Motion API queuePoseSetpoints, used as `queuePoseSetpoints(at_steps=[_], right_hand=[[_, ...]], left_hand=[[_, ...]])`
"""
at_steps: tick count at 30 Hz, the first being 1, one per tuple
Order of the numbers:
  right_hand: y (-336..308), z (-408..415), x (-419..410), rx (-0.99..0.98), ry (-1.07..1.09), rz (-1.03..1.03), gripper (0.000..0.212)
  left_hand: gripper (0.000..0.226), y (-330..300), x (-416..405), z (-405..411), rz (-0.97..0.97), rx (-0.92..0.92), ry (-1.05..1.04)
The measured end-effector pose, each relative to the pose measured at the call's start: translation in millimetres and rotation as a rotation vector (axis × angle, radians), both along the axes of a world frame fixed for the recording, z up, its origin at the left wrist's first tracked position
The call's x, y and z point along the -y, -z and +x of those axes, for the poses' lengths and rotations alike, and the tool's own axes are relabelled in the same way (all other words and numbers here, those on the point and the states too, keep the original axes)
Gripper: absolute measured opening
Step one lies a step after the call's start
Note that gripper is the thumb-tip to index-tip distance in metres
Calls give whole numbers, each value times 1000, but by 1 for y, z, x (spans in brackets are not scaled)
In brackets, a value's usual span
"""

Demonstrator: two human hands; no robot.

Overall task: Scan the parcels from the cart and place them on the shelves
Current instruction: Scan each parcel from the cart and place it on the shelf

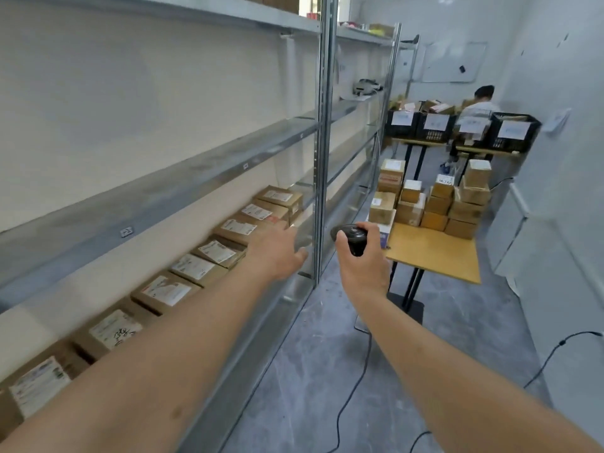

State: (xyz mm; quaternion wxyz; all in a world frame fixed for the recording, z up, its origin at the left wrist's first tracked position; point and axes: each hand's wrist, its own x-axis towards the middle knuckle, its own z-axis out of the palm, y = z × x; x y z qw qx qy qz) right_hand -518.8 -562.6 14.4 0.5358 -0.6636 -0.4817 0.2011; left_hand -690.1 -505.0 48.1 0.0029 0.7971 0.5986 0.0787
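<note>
Left hand [277,253] loose-fingered, empty, near row of labelled brown cardboard parcels [228,228] on grey metal shelf [261,325]; right hand [361,256] curled round black handheld scanner [351,238]; best reaching right for the next stacked box [380,207] label-up.

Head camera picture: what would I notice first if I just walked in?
Two bare arms reach forward. The right hand grips a black scanner, and the left hand stretches open toward the row of parcels on the low shelf. Ahead, stacked boxes sit on a wooden table.

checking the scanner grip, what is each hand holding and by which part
Right hand grips the black scanner by its handle; left hand holds nothing.
</note>
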Motion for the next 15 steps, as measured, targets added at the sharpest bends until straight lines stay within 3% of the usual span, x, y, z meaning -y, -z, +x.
queuePoseSetpoints(at_steps=[15], right_hand=[[17,204,-150,-18,193,-9,30]], left_hand=[[57,21,-184,220,-71,44,154]])
